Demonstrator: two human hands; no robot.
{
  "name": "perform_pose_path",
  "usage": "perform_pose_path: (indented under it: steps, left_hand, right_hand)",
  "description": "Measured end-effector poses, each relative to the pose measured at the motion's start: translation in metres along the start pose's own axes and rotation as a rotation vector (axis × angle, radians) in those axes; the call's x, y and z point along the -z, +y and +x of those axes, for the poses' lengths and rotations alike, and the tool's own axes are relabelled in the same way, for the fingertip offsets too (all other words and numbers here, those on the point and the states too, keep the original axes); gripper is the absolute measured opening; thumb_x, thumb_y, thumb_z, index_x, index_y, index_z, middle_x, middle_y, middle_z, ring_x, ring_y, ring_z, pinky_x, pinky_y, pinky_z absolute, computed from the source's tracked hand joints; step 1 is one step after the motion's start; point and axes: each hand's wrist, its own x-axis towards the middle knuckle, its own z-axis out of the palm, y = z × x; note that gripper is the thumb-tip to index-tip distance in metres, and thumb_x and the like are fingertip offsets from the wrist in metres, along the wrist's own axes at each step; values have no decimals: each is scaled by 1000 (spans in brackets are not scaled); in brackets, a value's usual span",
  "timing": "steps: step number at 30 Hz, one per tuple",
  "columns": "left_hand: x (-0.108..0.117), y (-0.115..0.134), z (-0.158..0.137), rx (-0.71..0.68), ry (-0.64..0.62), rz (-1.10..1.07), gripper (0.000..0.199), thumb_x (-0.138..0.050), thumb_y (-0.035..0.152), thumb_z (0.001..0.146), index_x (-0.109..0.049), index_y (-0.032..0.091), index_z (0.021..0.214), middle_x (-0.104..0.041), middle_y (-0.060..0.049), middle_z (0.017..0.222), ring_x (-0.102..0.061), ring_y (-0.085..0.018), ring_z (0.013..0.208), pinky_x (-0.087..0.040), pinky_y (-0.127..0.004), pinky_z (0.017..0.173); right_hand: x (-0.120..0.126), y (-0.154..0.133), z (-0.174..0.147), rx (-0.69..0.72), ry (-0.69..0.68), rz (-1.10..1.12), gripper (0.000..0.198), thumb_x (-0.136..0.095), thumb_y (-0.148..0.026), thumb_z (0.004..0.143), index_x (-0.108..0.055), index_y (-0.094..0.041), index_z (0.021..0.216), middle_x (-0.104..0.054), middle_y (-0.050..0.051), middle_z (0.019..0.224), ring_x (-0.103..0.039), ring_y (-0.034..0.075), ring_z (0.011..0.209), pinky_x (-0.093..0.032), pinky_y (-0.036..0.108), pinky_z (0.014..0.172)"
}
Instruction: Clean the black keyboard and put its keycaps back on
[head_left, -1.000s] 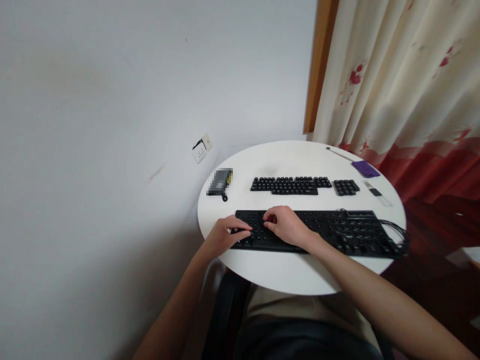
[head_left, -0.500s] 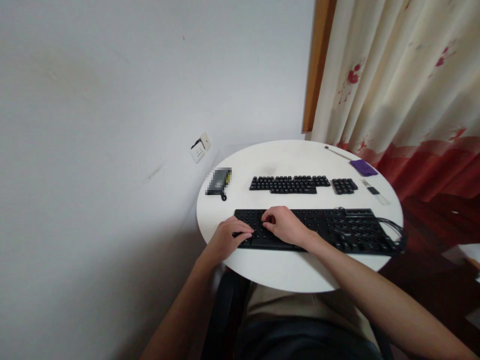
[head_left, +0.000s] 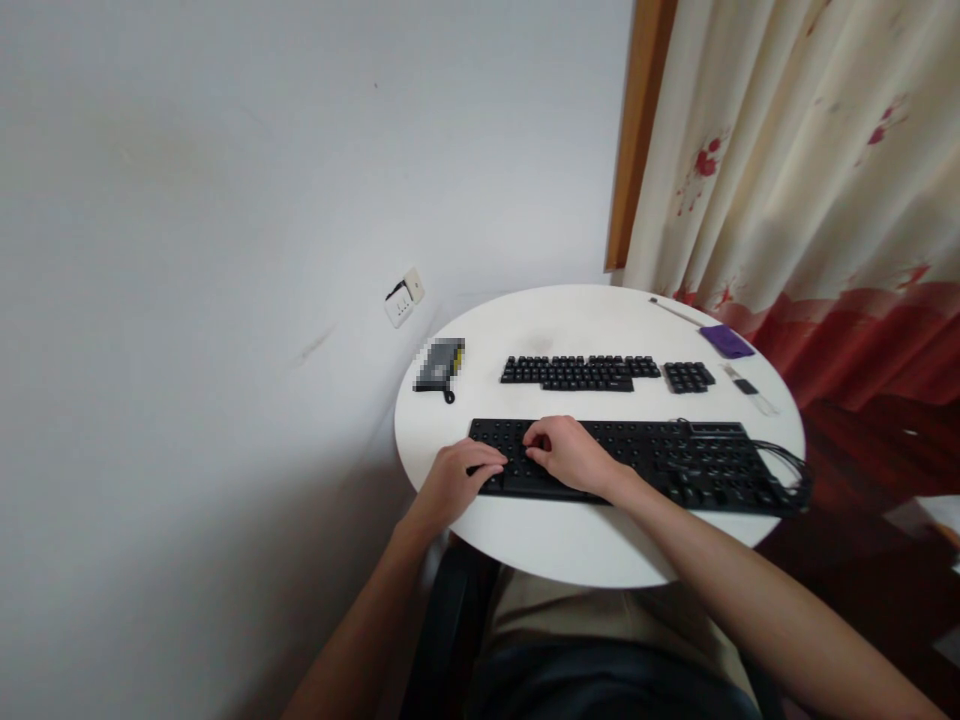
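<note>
A black keyboard [head_left: 637, 460] lies across the front of the white round table [head_left: 562, 545]. Its left and middle parts show bare key posts where keycaps are off. My left hand [head_left: 461, 475] rests on the keyboard's left end, fingers together and thumb close beneath, holding it there. Just to the right, my right hand [head_left: 566, 455] is bent over the bare posts, thumb and fingers curled into a pinch. Anything between those fingertips is hidden or too small to name. Behind the keyboard, loose black keycaps [head_left: 581, 373] sit in rows, with a smaller block of number-pad keycaps [head_left: 688, 377] beside them.
A blurred dark packet [head_left: 440, 365] lies at the table's left. On the right are a purple cloth [head_left: 726, 341], a thin brush-like stick [head_left: 675, 311], a wire keycap puller [head_left: 746, 385] and the coiled cable [head_left: 787, 475]. Wall and curtain [head_left: 750, 150] border the table.
The camera view has shifted very slightly. Both hands keep nearly the same place on the keyboard, and the keycaps behind have not moved.
</note>
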Motion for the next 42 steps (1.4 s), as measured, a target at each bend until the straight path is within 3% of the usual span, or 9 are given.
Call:
perform_pose_path:
  steps: [14, 20, 26, 32, 42]
  left_hand:
    - [-8, 3, -9, -144, 13, 139, 21, -57, 18, 93, -77, 23, 95, -76, -4, 97, -66, -20, 93, -54, -38, 89]
    - [-5, 16, -22, -132, -1, 213, 42, -48, 3, 88, -72, 27, 114, -69, -5, 115, -57, -23, 112, -48, -42, 101]
    - [-18, 20, -35, -68, 129, 255, 47, -48, 1, 83, -70, 27, 116, -69, -4, 117, -55, -26, 111, -45, -47, 101]
    - [-36, 22, -43, -26, 289, 256, 38, -52, 6, 87, -70, 26, 114, -71, -4, 116, -55, -26, 109, -43, -47, 97]
    - [-42, 27, -44, 11, 342, 281, 35, -53, 8, 88, -71, 25, 113, -72, -4, 115, -56, -24, 109, -44, -45, 96]
  right_hand:
    - [-2, 2, 1, -7, 4, -35, 11, -69, -17, 83, -76, -19, 91, -74, 4, 85, -64, 17, 74, -45, 26, 71]
    - [2, -5, -1, 26, 12, 7, 9, -69, -17, 83, -76, -18, 89, -73, 3, 82, -63, 15, 71, -44, 25, 68]
    - [-3, -10, -4, 117, -86, 88, 7, -69, -16, 83, -75, -18, 85, -72, 1, 77, -61, 13, 66, -42, 23, 64]
    - [-10, -12, -5, 156, -62, 1, 5, -69, -16, 84, -75, -17, 83, -70, 2, 80, -60, 13, 70, -41, 24, 67]
    - [-11, -13, -8, 266, -77, -123, 8, -67, -11, 85, -71, -16, 80, -67, 5, 84, -61, 16, 81, -43, 25, 76]
